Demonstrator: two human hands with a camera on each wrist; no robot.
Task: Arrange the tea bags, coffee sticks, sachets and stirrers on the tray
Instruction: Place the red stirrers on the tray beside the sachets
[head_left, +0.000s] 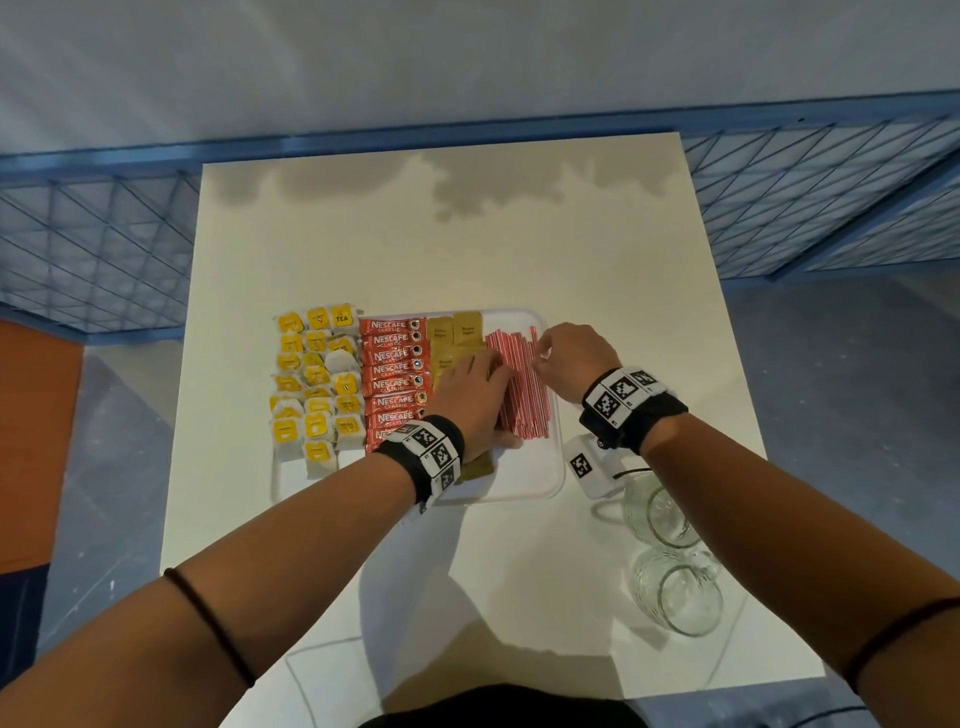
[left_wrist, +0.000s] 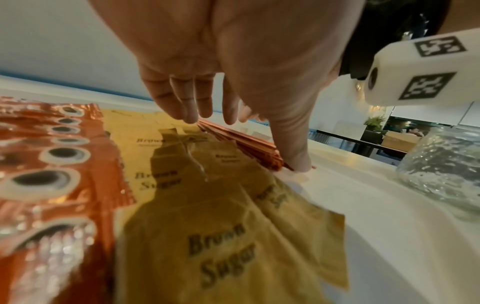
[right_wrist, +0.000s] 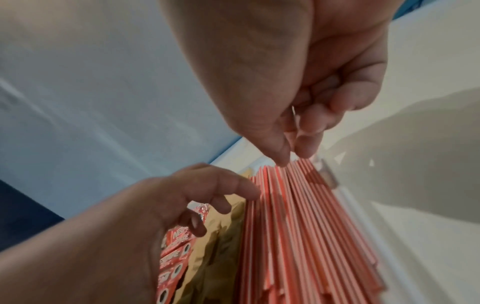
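In the middle of the head view the white tray (head_left: 540, 467) sits on the pale surface (head_left: 467, 249), already filled in columns: yellow tea bags (head_left: 317, 384) at its left edge, red coffee sticks (head_left: 392, 374) next, brown sugar sachets (head_left: 454, 332) beside them, and the red-and-white stirrers (head_left: 522, 384) on the right. The left hand (head_left: 475, 400) lies flat with relaxed fingers along the left flank of the stirrer bundle, thumb tip pressed down at its near end; its grip is released, holding nothing. The right hand (head_left: 569, 358) hovers at the upper right of the bundle, thumb and fingertips drawn together over the stirrer tops, but whether they pinch one cannot be told. The stirrers look light, thin and prone to rolling, so they are probably best squared by pressing both flanks together rather than lifting singly. Two clear glass jars (head_left: 670, 561) stand at lower right.
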